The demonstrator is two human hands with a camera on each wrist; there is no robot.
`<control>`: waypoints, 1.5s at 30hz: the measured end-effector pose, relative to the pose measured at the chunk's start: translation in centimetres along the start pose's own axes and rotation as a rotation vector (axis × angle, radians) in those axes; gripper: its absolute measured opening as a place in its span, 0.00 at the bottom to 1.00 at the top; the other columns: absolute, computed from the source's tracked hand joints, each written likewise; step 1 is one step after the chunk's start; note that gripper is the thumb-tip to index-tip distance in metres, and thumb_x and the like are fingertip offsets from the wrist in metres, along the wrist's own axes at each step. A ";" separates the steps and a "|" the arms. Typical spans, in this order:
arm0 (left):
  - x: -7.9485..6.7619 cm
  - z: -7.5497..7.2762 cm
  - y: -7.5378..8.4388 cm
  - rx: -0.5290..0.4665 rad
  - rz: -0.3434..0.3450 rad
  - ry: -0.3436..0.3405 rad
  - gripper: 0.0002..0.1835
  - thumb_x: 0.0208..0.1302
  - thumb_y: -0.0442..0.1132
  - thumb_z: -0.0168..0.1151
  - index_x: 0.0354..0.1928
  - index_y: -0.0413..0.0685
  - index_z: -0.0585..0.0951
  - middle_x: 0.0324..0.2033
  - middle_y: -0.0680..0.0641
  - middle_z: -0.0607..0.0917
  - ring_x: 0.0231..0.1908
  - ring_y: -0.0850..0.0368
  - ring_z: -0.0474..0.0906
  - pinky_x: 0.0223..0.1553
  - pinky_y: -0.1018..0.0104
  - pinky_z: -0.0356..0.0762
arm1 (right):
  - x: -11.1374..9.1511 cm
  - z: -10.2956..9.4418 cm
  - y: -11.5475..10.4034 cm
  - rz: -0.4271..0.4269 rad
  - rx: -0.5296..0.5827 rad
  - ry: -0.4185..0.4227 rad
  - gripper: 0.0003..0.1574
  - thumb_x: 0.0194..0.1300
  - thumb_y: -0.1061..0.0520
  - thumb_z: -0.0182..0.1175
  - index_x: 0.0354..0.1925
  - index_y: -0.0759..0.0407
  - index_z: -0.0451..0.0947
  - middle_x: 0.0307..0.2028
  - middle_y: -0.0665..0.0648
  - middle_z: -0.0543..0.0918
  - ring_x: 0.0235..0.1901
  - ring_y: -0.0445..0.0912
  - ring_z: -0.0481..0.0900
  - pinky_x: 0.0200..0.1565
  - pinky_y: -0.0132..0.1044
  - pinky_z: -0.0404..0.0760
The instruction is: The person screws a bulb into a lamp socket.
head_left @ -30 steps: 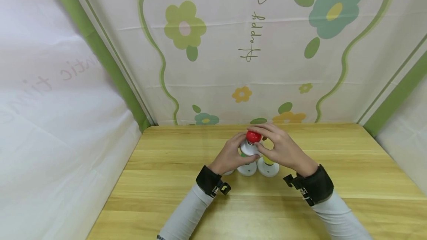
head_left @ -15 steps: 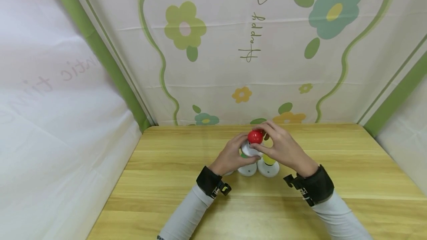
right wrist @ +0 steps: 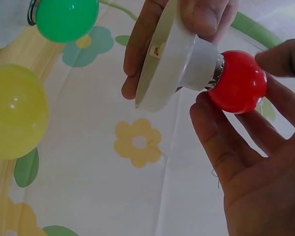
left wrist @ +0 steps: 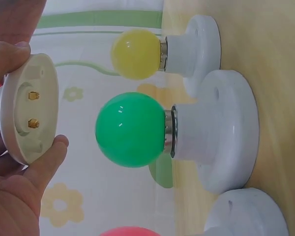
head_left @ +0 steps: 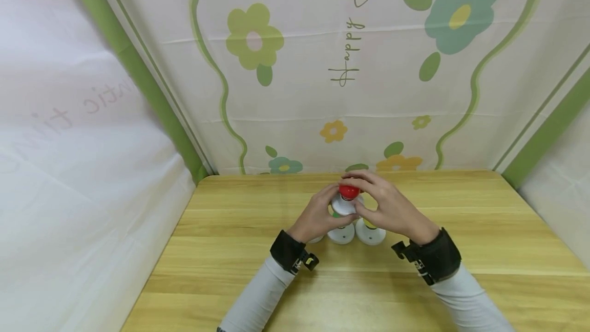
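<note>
My left hand (head_left: 315,215) grips a white round lamp holder (right wrist: 204,64) by its base, above the table. Its underside, with two brass terminals, faces the left wrist camera. A red light bulb (right wrist: 238,81) sits at the mouth of this holder, its metal collar partly showing. Fingers of my right hand (head_left: 392,206) are curled round the red bulb, covering its top in the head view. Just below the hands, a green bulb (left wrist: 130,130) and a yellow bulb (left wrist: 136,54) stand in white lamp holders on the table.
Another white lamp holder (left wrist: 248,214) touches the green bulb's holder, beside a pinkish-red bulb (left wrist: 130,231) cut off by the frame. All stand on a wooden table (head_left: 230,250). Behind its far edge hangs a flowered white curtain (head_left: 299,91), with fabric walls at both sides.
My right hand's fingers have shifted round the red bulb: the thumb has dropped from its front toward the holder, and the fingers reach farther over its top. The left hand keeps its grip.
</note>
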State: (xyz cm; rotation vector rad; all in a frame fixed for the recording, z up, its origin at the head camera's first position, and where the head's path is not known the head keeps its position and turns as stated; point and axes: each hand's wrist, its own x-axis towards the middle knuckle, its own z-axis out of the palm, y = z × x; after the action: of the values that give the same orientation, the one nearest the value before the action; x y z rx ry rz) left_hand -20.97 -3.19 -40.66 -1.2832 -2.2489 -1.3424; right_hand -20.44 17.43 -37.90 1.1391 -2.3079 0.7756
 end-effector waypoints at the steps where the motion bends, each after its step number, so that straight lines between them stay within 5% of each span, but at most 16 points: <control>1: 0.0 0.0 0.0 -0.004 0.000 0.001 0.34 0.54 0.35 0.72 0.63 0.45 0.70 0.57 0.46 0.75 0.51 0.56 0.75 0.49 0.69 0.79 | -0.1 0.0 0.0 0.002 0.006 -0.002 0.30 0.61 0.59 0.60 0.63 0.54 0.72 0.62 0.57 0.71 0.58 0.47 0.70 0.50 0.43 0.80; 9: 0.0 0.1 0.0 -0.020 0.011 -0.011 0.34 0.55 0.34 0.71 0.64 0.44 0.69 0.59 0.46 0.74 0.52 0.56 0.74 0.50 0.70 0.78 | -0.1 -0.1 0.1 0.009 -0.017 0.014 0.27 0.61 0.57 0.63 0.60 0.52 0.75 0.59 0.56 0.73 0.54 0.46 0.74 0.46 0.41 0.82; 20: 0.0 0.4 0.2 0.012 0.023 -0.026 0.32 0.53 0.34 0.72 0.61 0.41 0.72 0.58 0.46 0.75 0.54 0.58 0.73 0.51 0.72 0.76 | -0.1 0.3 0.2 0.090 -0.121 0.072 0.30 0.54 0.42 0.71 0.52 0.51 0.77 0.44 0.48 0.72 0.35 0.39 0.74 0.31 0.35 0.81; 25: 0.0 0.5 0.2 0.013 0.018 -0.024 0.32 0.52 0.34 0.73 0.61 0.41 0.72 0.58 0.46 0.76 0.54 0.58 0.73 0.52 0.72 0.76 | -0.1 0.2 0.1 0.123 -0.128 0.063 0.37 0.54 0.37 0.69 0.58 0.50 0.73 0.55 0.52 0.70 0.41 0.41 0.74 0.31 0.36 0.80; 33: 0.1 0.2 0.3 0.024 0.020 0.000 0.33 0.52 0.34 0.73 0.61 0.41 0.72 0.55 0.45 0.78 0.51 0.57 0.75 0.51 0.68 0.78 | -0.1 -0.4 0.0 0.058 0.016 -0.005 0.42 0.57 0.58 0.61 0.70 0.50 0.62 0.70 0.55 0.60 0.57 0.45 0.71 0.48 0.44 0.81; 38: 0.1 0.3 0.3 0.007 0.027 -0.009 0.34 0.53 0.34 0.72 0.63 0.40 0.70 0.56 0.44 0.77 0.52 0.57 0.75 0.51 0.69 0.77 | -0.3 -0.5 0.1 0.029 0.052 -0.023 0.40 0.55 0.67 0.57 0.67 0.51 0.67 0.67 0.53 0.67 0.64 0.48 0.65 0.58 0.54 0.73; 45: 0.0 0.5 0.1 -0.007 0.052 -0.016 0.35 0.53 0.33 0.72 0.63 0.40 0.69 0.59 0.44 0.75 0.53 0.57 0.74 0.51 0.70 0.78 | -0.4 -0.5 0.3 0.031 0.014 0.003 0.34 0.56 0.65 0.61 0.61 0.50 0.73 0.59 0.50 0.75 0.58 0.45 0.70 0.55 0.50 0.76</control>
State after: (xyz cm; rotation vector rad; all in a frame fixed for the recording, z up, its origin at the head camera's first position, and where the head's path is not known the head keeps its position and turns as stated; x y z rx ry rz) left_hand -20.78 -2.75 -40.86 -1.3497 -2.2069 -1.3277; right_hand -20.36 18.13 -37.91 1.1096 -2.3262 0.8056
